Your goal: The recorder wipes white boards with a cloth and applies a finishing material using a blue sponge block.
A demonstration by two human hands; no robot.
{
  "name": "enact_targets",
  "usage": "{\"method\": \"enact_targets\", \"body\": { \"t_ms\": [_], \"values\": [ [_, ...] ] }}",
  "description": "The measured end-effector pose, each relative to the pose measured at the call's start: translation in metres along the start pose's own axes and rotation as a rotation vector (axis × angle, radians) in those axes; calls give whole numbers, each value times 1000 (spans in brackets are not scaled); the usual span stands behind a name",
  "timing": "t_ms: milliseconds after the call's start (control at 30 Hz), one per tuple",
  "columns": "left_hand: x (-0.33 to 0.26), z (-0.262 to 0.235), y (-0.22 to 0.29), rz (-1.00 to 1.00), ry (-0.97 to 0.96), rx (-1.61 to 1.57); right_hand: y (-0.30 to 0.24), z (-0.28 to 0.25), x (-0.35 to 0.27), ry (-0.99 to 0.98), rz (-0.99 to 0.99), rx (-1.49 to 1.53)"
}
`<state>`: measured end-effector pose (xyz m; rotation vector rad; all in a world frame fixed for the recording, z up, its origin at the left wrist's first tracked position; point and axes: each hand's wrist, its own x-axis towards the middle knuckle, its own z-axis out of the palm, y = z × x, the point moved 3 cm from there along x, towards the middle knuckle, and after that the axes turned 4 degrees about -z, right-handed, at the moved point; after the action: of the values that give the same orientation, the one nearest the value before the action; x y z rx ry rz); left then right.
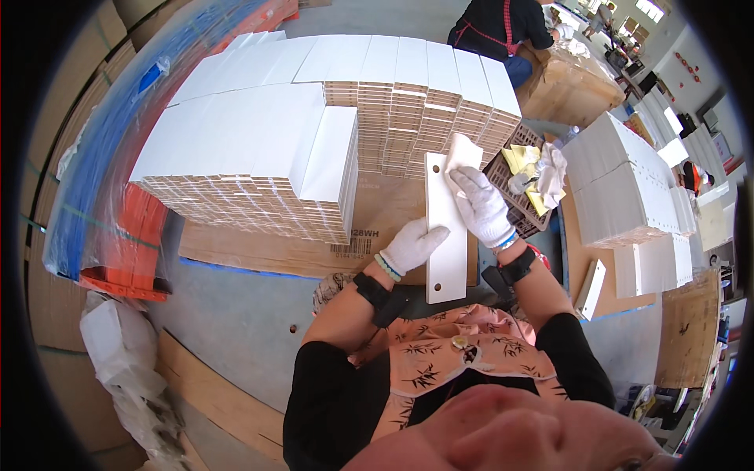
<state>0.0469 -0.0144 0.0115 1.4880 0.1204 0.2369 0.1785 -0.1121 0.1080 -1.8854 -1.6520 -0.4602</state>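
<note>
A long white board [445, 271] with a round hole near each end stands out in front of me, its length running away from my body. My left hand [411, 247], in a white knit glove, grips its left edge with the thumb over the face. My right hand [481, 206], gloved too, closes on a pale cloth [463, 151] and presses it against the board's upper right part. Beyond my hands rise neat stacks of white panels [236, 129] with brown layered edges, resting on a flattened cardboard sheet [243, 245].
Right of my hands sits a brown plastic basket [528, 222] with yellow and white cloths [532, 169]. More white boards [628, 184] are stacked at the right; one loose board [591, 289] leans near them. Orange metal beams [126, 267] stand left. Another person [503, 31] works beside a carton [569, 86].
</note>
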Motion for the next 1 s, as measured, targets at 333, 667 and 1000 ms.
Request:
{"method": "enact_targets", "body": {
  "t_ms": [333,667,1000],
  "values": [
    [-3,14,6,-79,-157,79,12,11,23,-61,21,-61],
    [-3,-12,-4,3,121,-266,-38,22,-25,-135,-158,133],
    [4,-16,-9,-222,328,-94,-37,47,-68,-372,-81,-342]
  ]
}}
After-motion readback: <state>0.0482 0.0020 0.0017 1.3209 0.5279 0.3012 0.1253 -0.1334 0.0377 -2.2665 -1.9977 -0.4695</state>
